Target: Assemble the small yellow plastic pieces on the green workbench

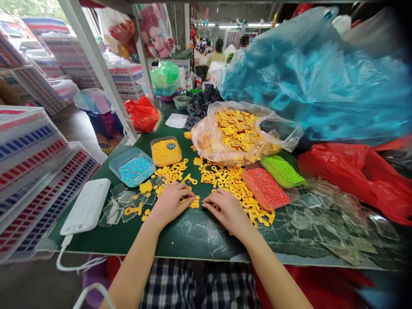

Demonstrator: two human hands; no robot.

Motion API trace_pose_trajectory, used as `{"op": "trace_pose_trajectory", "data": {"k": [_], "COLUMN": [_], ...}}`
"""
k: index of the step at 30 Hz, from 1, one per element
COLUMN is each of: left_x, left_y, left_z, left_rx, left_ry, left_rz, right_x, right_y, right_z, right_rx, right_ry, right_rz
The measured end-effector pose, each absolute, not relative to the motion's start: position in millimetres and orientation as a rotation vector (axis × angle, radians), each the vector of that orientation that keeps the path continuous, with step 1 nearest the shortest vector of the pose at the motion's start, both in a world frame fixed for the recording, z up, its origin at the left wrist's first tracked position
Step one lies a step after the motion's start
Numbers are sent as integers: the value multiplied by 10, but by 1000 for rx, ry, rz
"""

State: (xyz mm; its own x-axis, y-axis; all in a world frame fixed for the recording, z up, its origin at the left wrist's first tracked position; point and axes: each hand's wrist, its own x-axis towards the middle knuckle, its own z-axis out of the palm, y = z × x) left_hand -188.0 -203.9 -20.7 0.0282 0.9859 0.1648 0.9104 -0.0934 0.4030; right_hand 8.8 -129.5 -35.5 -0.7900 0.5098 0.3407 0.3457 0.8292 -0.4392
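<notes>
Hands meet at the middle of the green tabletop, palms down. The left hand has its fingers curled over a small yellow plastic piece, pinching one end of it; the right hand lies just beside, fingers half bent and tips touching the tabletop at the other end of that piece — whether it actually grips anything I cannot tell.

Loose yellow parts lie scattered right behind the fingers, probably so that each can be picked up without a long reach. They spill from a clear plastic bag rolled open at the mouth, which keeps the stock in sight and easy to draw from.

Shallow trays ring the working spot: blue beads and a yellow-filled tray to the left, red beads and green beads to the right — sorted by colour and kept apart. Small clear plastic sheets sit near the left hand, with more of them heaped at the right. A white power bank rests at the left edge, its cable hanging off the tabletop.

Further back, a red bag and a big blue plastic sack stand well apart from the hands.
</notes>
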Motion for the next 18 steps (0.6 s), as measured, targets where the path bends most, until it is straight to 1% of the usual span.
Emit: {"op": "trace_pose_trajectory", "data": {"k": [6, 18], "left_x": [-1857, -1875], "left_y": [-2034, -2064], "left_z": [-228, -245], "left_rx": [2237, 2213], "left_ry": [1988, 1987], "left_rz": [507, 554], "right_x": [117, 119], "right_y": [-1305, -1311], "right_z": [-408, -444], "right_rx": [-522, -530], "right_ry": [-2616, -2655], "right_rz": [438, 416]}}
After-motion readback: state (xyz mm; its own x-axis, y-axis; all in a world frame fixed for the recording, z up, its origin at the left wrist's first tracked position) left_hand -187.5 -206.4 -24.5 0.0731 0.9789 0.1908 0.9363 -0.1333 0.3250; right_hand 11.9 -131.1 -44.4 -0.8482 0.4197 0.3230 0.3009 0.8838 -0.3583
